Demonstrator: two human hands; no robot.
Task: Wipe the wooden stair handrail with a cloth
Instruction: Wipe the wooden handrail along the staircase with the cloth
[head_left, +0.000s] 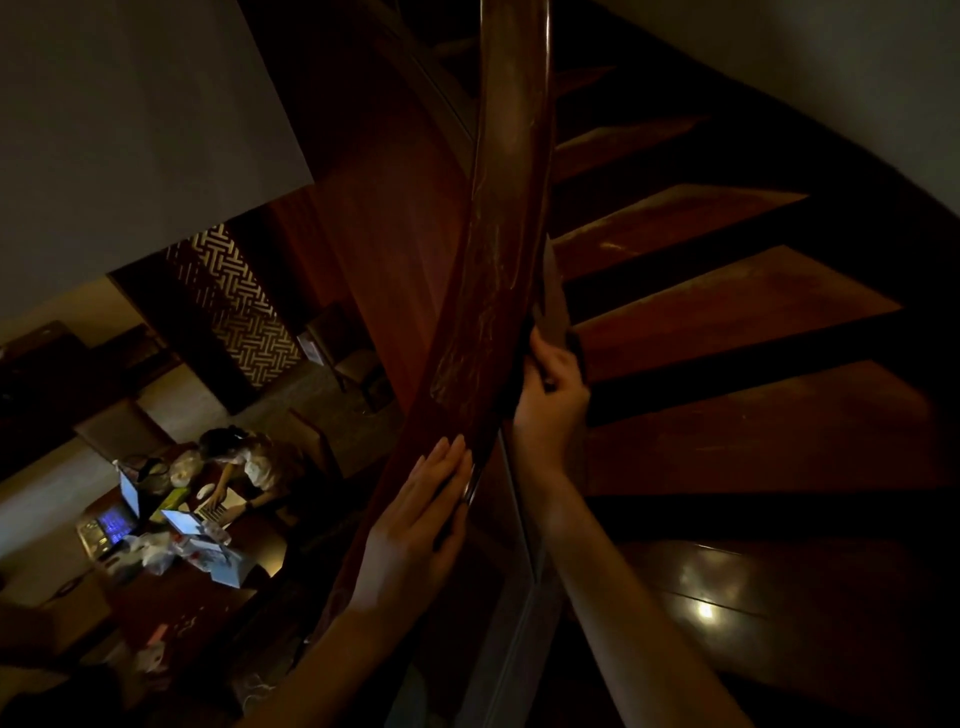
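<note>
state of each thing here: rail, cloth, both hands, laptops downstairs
handrail: streaky sheen on top, both hands on it
cloth: held against the handrail's right side, one end sticking up
left hand: flat on the handrail, fingers straight
right hand: fingers curled round the cloth
laptops: open, screens lit

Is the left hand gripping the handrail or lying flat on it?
Flat: the left hand rests on the handrail with fingers straight and together, none curled round it.
</note>
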